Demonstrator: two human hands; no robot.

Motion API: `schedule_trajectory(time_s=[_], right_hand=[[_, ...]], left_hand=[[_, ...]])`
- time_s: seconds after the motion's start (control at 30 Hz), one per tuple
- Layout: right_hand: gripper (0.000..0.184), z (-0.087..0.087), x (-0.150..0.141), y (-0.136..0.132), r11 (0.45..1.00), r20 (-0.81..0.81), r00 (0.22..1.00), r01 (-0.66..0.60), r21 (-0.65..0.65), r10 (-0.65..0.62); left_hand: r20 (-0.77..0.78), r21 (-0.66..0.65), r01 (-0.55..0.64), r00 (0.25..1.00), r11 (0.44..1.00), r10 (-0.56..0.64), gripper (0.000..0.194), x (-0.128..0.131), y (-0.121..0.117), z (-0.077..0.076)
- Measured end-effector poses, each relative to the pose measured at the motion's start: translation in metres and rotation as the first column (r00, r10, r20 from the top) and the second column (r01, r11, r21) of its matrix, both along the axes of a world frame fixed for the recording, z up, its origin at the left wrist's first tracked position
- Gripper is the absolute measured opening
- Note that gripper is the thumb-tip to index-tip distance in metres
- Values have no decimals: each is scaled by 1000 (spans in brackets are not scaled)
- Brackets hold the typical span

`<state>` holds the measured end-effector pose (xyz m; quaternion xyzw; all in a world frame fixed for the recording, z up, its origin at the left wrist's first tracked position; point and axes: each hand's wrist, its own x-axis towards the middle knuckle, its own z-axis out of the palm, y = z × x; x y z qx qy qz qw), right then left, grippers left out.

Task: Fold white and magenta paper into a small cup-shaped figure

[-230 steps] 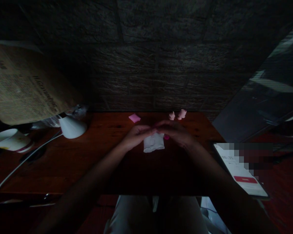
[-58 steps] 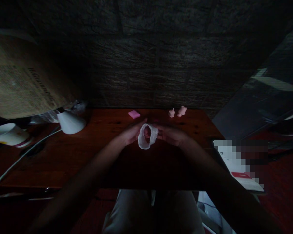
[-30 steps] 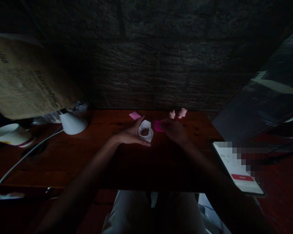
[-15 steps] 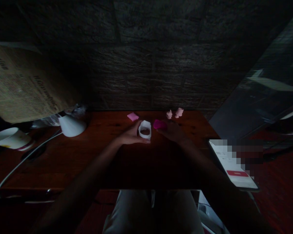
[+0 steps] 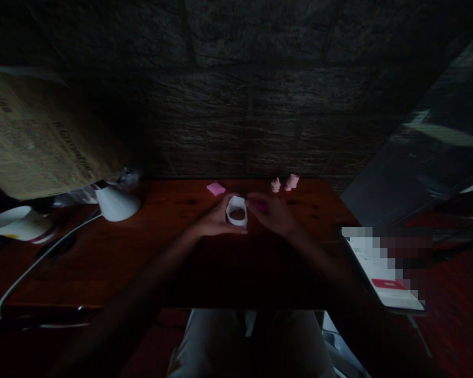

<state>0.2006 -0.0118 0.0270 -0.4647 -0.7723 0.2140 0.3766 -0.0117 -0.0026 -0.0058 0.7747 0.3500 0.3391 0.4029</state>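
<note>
My left hand (image 5: pixel 212 222) is wrapped round a small white container (image 5: pixel 237 221) with an uneven top edge, its opening facing up and its inside brownish. Just to the right, my right hand (image 5: pixel 279 216) is closed on a magenta object (image 5: pixel 261 207). Fingers cover most of that object, so its kind is unclear. The right fingertips are at the container's right rim; whether they touch it I cannot tell. Behind the left hand lies a flat pink square piece (image 5: pixel 216 188). Two small pale pink figures, a shorter one (image 5: pixel 275 185) and a taller one (image 5: pixel 292 182), stand behind the right hand.
On the left of the wooden table (image 5: pixel 157 199) are a white cone-shaped object (image 5: pixel 118 203) with a cable (image 5: pixel 35 265), a paper cup (image 5: pixel 18 224) and a printed paper bag (image 5: pixel 43 142). A lit phone or tablet (image 5: pixel 386 295) lies at the right edge. A dark brick wall stands behind.
My right hand has turned and moved slightly left, its fingers now by the container's rim. The magenta object is more hidden by the fingers.
</note>
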Motion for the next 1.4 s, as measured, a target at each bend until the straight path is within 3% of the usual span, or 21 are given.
schedule_trajectory(time_s=[0.33,0.63,0.73,0.83,0.93,1.1,1.27,1.4], right_hand=[[19,-5,-9,-2,988,-105,994,-23,-150,7],[19,0,-9,-5,989,-77,996,40,-144,-51],[20,1,-9,-5,989,-91,993,61,-138,-74],[20,2,-9,-4,987,-93,991,84,-139,-97],[19,2,-9,-4,986,-96,989,98,-132,-111],[19,2,-1,2,987,-61,993,91,-132,-100],[18,1,19,13,984,35,991,132,-121,-129],[21,-2,15,12,984,-48,995,75,-164,-84]], left_hand=[[-72,45,28,997,999,-25,92,0,0,1],[3,-38,-21,1000,999,21,115,-3,-2,6],[63,-122,46,997,991,-38,108,-7,1,7],[89,-150,139,988,979,-127,89,-10,3,9],[65,-132,142,989,981,-134,78,-10,3,10],[-19,-70,34,999,997,-35,94,-7,-2,10],[-129,-16,16,991,1000,-18,94,-2,-5,8],[-143,31,7,990,999,-2,92,2,-7,7]])
